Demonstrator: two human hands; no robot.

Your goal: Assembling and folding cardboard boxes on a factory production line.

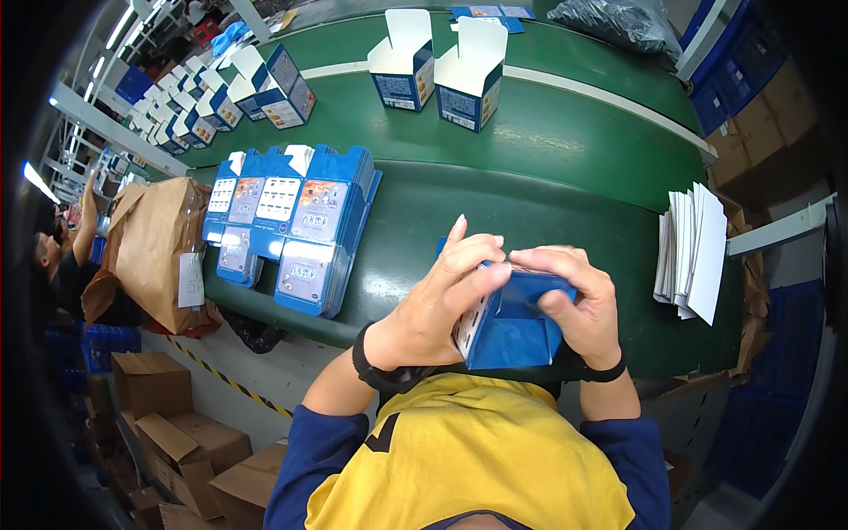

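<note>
Left hand (449, 296) and right hand (583, 305) grip a blue carton (512, 341) between them, at the near edge of the bench (424, 208) | looks light, stiff card, apt to crease under a thumb; glossy face may slip | best held by side walls, near folds, fingers flat

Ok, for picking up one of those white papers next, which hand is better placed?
Probably the right hand: the white papers are to its right. The left hand is farther off, beyond the blue box. Both hands hold the box, so the left would likely need to support it alone.
</note>
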